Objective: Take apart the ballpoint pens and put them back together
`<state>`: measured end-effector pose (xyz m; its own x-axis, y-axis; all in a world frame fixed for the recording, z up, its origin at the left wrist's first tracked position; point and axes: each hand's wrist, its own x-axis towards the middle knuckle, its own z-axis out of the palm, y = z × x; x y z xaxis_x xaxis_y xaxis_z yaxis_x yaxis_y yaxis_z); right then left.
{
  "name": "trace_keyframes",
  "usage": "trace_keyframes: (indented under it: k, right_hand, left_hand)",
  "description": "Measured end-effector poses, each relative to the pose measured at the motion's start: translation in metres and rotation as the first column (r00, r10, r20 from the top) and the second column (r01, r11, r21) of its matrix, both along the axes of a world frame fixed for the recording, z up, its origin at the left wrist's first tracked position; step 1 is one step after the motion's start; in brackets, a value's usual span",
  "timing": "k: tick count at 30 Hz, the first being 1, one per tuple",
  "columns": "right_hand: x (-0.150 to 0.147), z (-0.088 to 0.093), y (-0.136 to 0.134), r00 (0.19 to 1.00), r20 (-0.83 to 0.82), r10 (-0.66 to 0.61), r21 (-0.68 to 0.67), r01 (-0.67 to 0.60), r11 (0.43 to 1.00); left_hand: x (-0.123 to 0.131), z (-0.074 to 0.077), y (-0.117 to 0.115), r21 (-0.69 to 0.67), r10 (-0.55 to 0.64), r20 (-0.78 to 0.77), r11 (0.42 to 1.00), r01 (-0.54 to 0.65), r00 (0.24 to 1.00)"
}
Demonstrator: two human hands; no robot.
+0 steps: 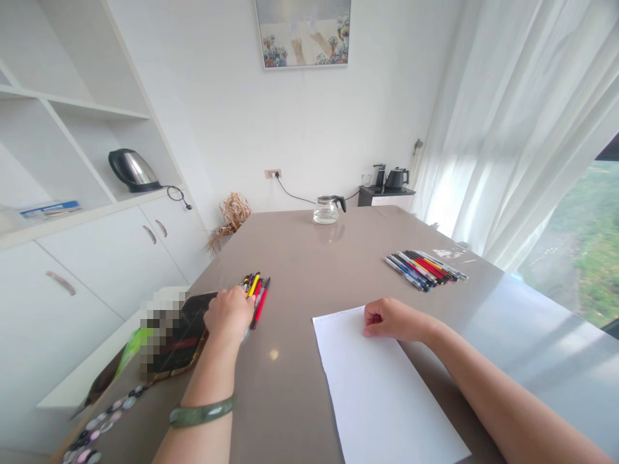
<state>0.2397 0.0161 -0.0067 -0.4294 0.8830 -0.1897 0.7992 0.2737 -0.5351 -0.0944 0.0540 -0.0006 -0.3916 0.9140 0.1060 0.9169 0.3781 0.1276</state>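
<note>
- Near left, along table point(300, 270) edge: bead strand point(109, 415), apparently leading to dark phone point(191, 328). Could snag on left forearm or green bracelet point(203, 412) and drag phone over the edge.
- Near, centre to right: white paper point(382, 386), flat, left edge ragged. Could crease or skew under pressure from right hand point(387, 319) or slide if barely weighted.
- Right hand: curled loosely closed on far right edge of paper, nothing visible inside.
- Left hand point(229, 312): curled over near side of left pens point(261, 303), next to phone. Cannot tell whether gripping any or just resting; fingertips hidden.
- Left pens: black, yellow, red, bunched on table. Could scatter or roll from a careless pinch.
- Farther right: right pens point(425, 267), side by side, loose, no cup or tray. Could fan out after a bump.
- Far centre: glass pot point(325, 211), clear liquid inside. Could slop from a hard table knock.
- Far left shelf: steel kettle point(138, 171), contents hidden.
- Far right, on low cabinet point(394, 200): black kettle point(396, 179), contents hidden too.
</note>
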Motion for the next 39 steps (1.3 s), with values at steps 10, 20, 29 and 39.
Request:
trace_keyframes:
  k: [10, 20, 29, 39]
  right_hand:
    - [-0.001, 0.001, 0.000, 1.000, 0.010, -0.004, 0.016, 0.004, 1.000]
    - [0.000, -0.003, 0.001, 1.000, 0.001, 0.009, 0.029, -0.009, 1.000]
    - [0.000, -0.002, 0.001, 1.000, 0.003, 0.012, 0.042, -0.012, 0.999]
    - [0.000, -0.002, -0.001, 1.000, -0.020, 0.003, 0.029, -0.002, 1.000]
  left_hand:
    - [0.009, -0.001, -0.004, 0.081, -0.142, -0.081, 0.986, 0.149, 0.986]
    - [0.020, -0.005, -0.007, 0.039, -0.198, -0.182, 0.977, 0.208, 0.963]
    - [0.023, -0.012, -0.002, 0.064, -0.182, -0.194, 0.978, 0.197, 0.964]
    - [0.038, -0.004, -0.009, 0.260, -0.504, 0.009, 0.835, 0.485, 0.864]
